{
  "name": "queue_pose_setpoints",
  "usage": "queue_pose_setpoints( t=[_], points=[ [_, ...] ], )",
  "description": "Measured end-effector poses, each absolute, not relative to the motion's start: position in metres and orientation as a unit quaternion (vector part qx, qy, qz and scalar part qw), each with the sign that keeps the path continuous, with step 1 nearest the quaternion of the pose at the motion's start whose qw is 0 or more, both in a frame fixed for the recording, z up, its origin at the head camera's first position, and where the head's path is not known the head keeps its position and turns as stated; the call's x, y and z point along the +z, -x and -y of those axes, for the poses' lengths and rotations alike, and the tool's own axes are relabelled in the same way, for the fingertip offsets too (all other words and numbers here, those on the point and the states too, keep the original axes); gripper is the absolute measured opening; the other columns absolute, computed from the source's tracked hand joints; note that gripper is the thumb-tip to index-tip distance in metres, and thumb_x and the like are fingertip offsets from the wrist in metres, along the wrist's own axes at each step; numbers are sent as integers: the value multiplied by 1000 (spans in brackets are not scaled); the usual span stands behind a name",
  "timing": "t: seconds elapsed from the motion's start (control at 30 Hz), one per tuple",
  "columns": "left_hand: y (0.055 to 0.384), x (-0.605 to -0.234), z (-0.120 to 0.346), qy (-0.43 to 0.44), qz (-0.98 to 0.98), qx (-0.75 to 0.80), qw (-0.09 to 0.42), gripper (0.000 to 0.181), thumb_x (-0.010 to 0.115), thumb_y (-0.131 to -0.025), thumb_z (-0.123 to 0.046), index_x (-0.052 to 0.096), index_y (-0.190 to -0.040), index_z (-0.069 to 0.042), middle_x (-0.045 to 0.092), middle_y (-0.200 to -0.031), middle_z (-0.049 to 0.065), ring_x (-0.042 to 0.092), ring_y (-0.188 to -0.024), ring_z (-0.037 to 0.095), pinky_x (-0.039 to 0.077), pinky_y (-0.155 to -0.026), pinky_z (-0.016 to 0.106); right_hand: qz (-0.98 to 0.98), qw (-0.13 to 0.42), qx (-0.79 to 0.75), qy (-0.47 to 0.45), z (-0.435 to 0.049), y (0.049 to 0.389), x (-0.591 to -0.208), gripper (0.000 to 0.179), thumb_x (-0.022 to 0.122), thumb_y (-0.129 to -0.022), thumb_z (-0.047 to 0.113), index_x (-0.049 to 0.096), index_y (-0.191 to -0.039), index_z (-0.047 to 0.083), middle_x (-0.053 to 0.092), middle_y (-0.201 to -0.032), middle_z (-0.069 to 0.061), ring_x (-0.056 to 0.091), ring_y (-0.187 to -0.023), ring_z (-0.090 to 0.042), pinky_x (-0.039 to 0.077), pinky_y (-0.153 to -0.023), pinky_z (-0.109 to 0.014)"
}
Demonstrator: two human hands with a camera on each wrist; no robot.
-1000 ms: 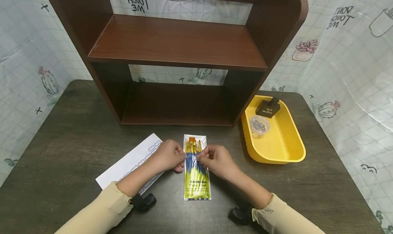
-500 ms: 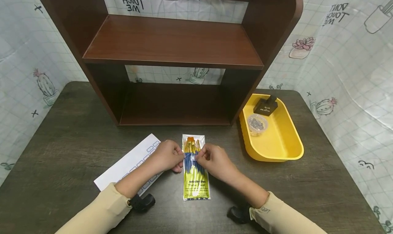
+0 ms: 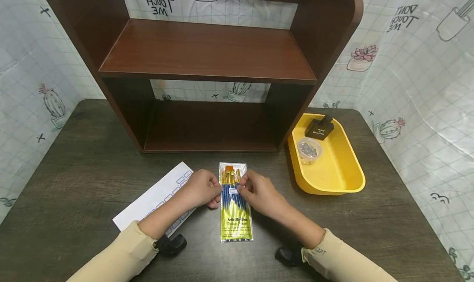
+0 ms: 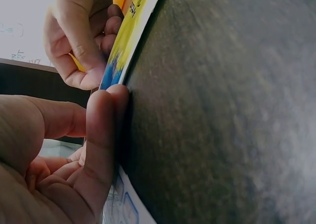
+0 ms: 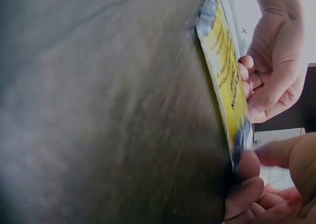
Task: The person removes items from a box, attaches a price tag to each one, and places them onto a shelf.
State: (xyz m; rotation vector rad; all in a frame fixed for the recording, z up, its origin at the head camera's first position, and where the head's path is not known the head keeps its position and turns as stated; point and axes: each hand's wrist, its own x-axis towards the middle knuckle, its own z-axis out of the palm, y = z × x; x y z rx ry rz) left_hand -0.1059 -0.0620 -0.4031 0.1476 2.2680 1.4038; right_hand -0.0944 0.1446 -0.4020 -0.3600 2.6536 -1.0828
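Note:
In the head view a clear packet of artist brushes [image 3: 235, 222] lies flat on the dark table, its blue-handled brushes showing above a yellow printed panel. A small white label with a blue border [image 3: 233, 191] sits across the handles. My left hand [image 3: 203, 188] holds the packet's left edge between thumb and fingers. From the other side my right hand [image 3: 261, 191] pinches at the right edge, thumb tip beside the label. Both wrist views show fingertips at the packet's edges; the exact contact is partly hidden. Under my left forearm lies a white sheet of blue-bordered labels [image 3: 152, 197].
A brown wooden shelf unit [image 3: 211, 76] stands behind the packet. To the right, a yellow tray [image 3: 342, 167] holds a black box-shaped bottle [image 3: 319, 128] and a small clear tub of grey bits [image 3: 309, 149]. Printed sheeting surrounds the table.
The head view has shifted slightly. My right fingertips have drawn back a little from the label, leaving more of it visible. The left hand and packet stay put.

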Motion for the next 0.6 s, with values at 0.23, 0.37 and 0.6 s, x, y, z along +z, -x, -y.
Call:
queue_pose_setpoints(
  t=[0.23, 0.37, 0.6],
  points=[
    [106, -404, 61, -63, -826, 510, 232, 17, 61, -95, 0, 66, -80, 2, 70, -63, 9, 64, -46, 4, 58, -51, 24, -923, 139, -334, 130, -139, 96, -399, 35, 78, -95, 33, 54, -100, 8, 47, -62, 7, 39, -52, -6, 28, -48, -21],
    [106, -405, 62, -62, -830, 503, 231, 18, 62, -95, -1, 67, -78, 1, 70, -62, 7, 65, -46, 5, 57, -51, 23, -922, 144, -332, 139, -141, 96, -398, 30, 77, -97, 28, 55, -102, 7, 46, -60, 6, 39, -52, -6, 29, -48, -21],
    [103, -404, 61, -54, -839, 493, 222, 19, 63, -96, -2, 68, -77, -1, 69, -61, 6, 65, -47, 6, 53, -48, 21, -926, 143, -325, 128, -153, 92, -396, 20, 75, -96, 19, 59, -98, 7, 55, -68, 1, 48, -59, -8, 39, -51, -23]
  ],
)
